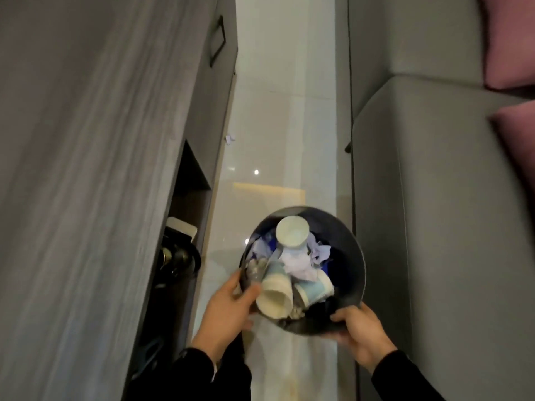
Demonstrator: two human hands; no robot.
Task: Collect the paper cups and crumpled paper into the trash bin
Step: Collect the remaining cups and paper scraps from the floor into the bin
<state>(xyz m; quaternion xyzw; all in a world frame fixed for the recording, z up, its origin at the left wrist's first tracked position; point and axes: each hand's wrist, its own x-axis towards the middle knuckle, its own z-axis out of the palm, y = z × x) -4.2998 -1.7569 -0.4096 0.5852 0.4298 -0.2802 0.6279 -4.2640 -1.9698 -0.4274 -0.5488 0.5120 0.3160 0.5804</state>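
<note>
A round dark trash bin [351, 253] hangs above the pale floor, held between both hands. My left hand [228, 308] grips its left rim, thumb over the edge. My right hand [359, 328] grips the near rim on the right. Inside lie several paper cups: one white cup bottom-up [291, 232] at the far side, one on its side [273, 296] near my left thumb, one with a blue band [314, 290]. Crumpled white paper [298, 263] sits between them. A small paper scrap [230, 138] lies on the floor far ahead, beside the cabinet.
A tall grey cabinet [101, 169] runs along the left, with an open lower shelf [182, 250] holding dark objects. A grey sofa [434, 198] with pink cushions [515, 134] lines the right. A narrow strip of glossy floor [275, 111] runs between them.
</note>
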